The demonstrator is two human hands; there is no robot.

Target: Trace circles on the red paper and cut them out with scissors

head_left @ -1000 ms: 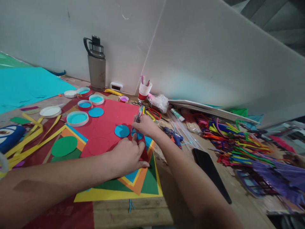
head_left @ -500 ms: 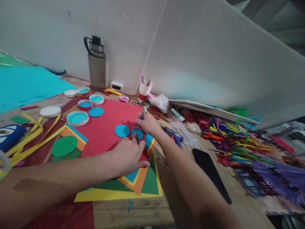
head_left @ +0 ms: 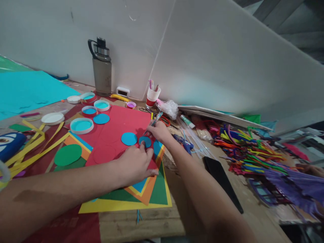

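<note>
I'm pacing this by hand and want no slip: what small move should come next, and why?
I'd ease the pen a little along the rim of the small blue disc: the right hand grips it with its tip near that rim, and a finger of the left hand rests on the disc, probably steadying it.

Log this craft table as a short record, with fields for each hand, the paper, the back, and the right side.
left hand: fingertip on a small blue disc
right hand: holds a pen, its tip near that disc
paper: red sheet over other coloured sheets; another blue disc on the red
back: grey bottle, upright; paper cup holding pens
right side: black flat object; bundle of colourful craft stems
</note>
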